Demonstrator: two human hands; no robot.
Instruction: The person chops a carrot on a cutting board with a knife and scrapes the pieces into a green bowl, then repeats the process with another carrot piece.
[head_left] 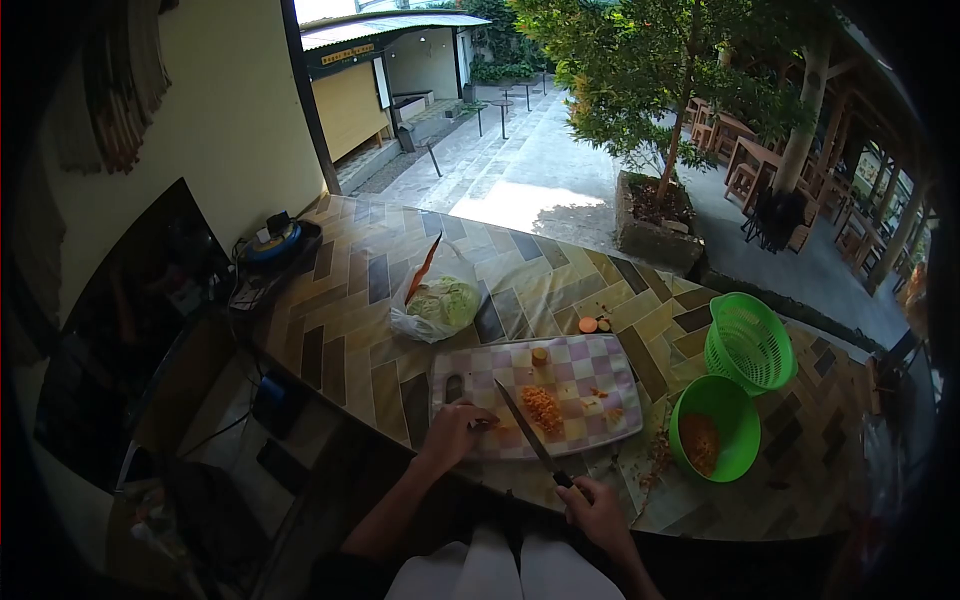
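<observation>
My right hand [593, 507] grips the black handle of a knife [524, 430], its blade pointing up and left across a checkered cutting board [610, 365]. At the board's lower left edge, my left hand [458, 432] has its fingers drawn together; whatever is in them is too small to make out. Beside the blade lies a heap of finely chopped carrot [541, 409]. A short carrot stub [540, 355] stands near the board's top edge. Small orange bits are scattered on the board's right side.
A plastic bag [407, 322] beyond the board holds cabbage [445, 302] and a carrot [422, 270]. On the right are a green bowl [745, 450] with orange shreds inside and a green colander [750, 335]. Carrot ends [588, 325] and peel scraps [658, 452] lie on the tiled counter [360, 340].
</observation>
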